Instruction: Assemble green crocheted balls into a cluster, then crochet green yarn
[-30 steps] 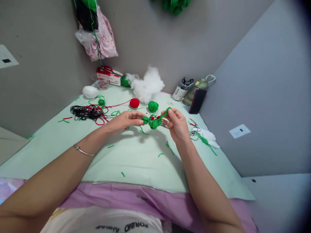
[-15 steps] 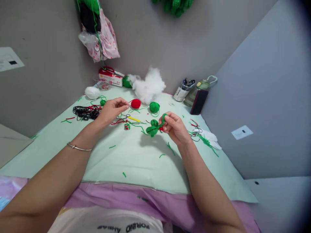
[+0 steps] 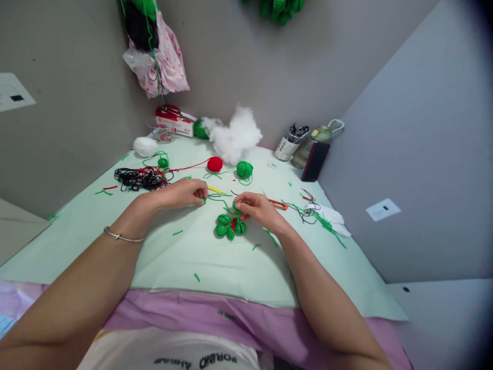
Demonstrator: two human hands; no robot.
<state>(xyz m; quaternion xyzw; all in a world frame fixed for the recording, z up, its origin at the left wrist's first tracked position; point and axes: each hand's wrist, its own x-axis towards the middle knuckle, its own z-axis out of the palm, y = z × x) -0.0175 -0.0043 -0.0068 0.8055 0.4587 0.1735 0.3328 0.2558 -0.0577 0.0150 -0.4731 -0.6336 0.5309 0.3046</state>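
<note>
A small green crocheted piece (image 3: 230,226) with red beads at its centre lies flat on the pale green mat (image 3: 215,262). My right hand (image 3: 259,207) rests just above it, fingers pinched on its green stem. My left hand (image 3: 184,193) lies on the mat to the left, fingers curled and pinched near a green yarn strand and a yellow-handled crochet hook (image 3: 214,190). What the left fingers hold is too small to make out.
Red yarn ball (image 3: 214,164) and green yarn ball (image 3: 244,169) sit behind the hands. A black thread tangle (image 3: 136,178) lies left, white stuffing (image 3: 236,135) at the back, orange scissors (image 3: 277,204), a pen cup (image 3: 287,145), bottle (image 3: 314,141) and dark phone (image 3: 315,160) right. Yarn scraps litter the mat.
My right hand has lowered the green piece from the air onto the mat. My left hand moved right and down toward the crochet hook.
</note>
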